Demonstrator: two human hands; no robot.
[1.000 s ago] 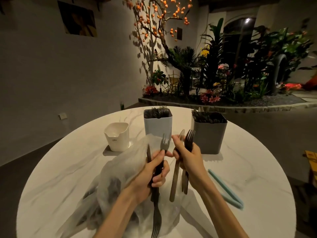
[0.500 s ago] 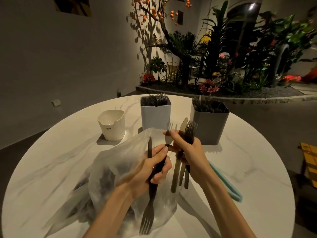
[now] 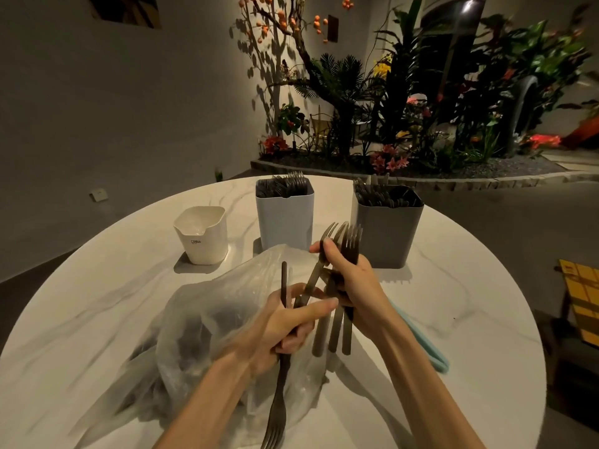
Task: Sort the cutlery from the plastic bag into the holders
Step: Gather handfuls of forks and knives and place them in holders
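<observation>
While both hands work just above the plastic bag (image 3: 207, 322), the entry stands as follows.

Right hand (image 3: 353, 283): fingers clenched round a bundle of forks (image 3: 343, 241), tines up, handles hanging below the palm. Held between the bag and the grey holder (image 3: 387, 228).

Left hand (image 3: 285, 328): fingers closed on an inverted fork (image 3: 278, 403), tines down toward the near edge of the worktop (image 3: 470, 319); index finger stretched toward the right hand's bundle. A further thin handle stands up from this grip; whether it belongs to the same piece cannot be told.

Plastic bag: clear, crumpled, lying on the worktop under the left hand, dark cutlery still inside.

Holders: white holder (image 3: 202, 236), left, nothing visible inside; pale blue holder (image 3: 285, 215), middle, packed with dark cutlery; grey holder, right, likewise filled.

Other: a light blue strip (image 3: 431, 351) lies on the worktop beside the right forearm.

Step in hand, by judgement: gathering like pieces into the right hand, bag only partly emptied.

Next move calls for: turning the inverted fork tines up, joining it to the bundle, then carrying the bundle to the holder with matching forks and lowering it handles first. Which holder has forks is unclear from here.
</observation>
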